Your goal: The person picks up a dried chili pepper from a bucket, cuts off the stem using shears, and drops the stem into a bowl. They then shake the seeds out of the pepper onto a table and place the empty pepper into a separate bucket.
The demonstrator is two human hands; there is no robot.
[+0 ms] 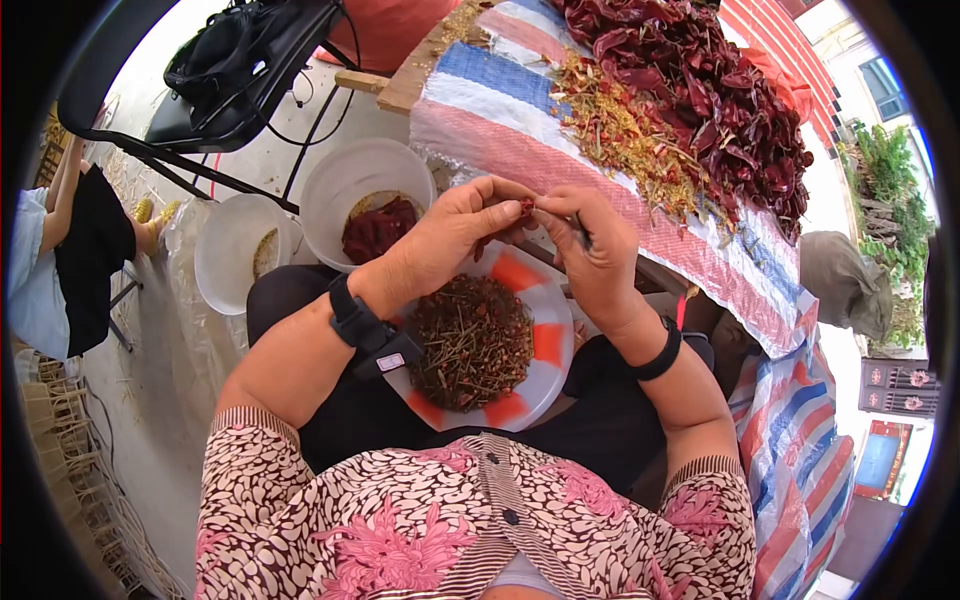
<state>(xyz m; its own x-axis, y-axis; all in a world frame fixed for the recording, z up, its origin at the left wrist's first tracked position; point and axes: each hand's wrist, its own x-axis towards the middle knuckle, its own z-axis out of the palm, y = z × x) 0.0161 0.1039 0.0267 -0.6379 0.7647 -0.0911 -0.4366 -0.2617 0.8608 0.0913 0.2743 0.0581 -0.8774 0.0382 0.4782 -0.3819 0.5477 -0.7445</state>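
Observation:
In front of my chest, my left hand (462,222) pinches a dried red chili pepper (526,207), mostly hidden by the fingers. The thumb and forefinger of my right hand (597,238) close on the same pepper from the other side. Something small and dark shows inside the curled right fingers; I cannot make out what it is. Below both hands, a white basin with orange patches (548,385) rests at my lap, holding a heap of chili stems and bits (472,345). Left of it, a translucent bucket (330,165) contains dark red chili pieces (380,230).
A striped woven sheet (480,130) covers the table ahead, bearing a large pile of dried chilies (700,90) and loose yellow seeds (625,130). A second bucket (225,265) stands left. Behind it is a black chair (210,125) with a bag (225,55). Another person's arm (65,190) shows far left.

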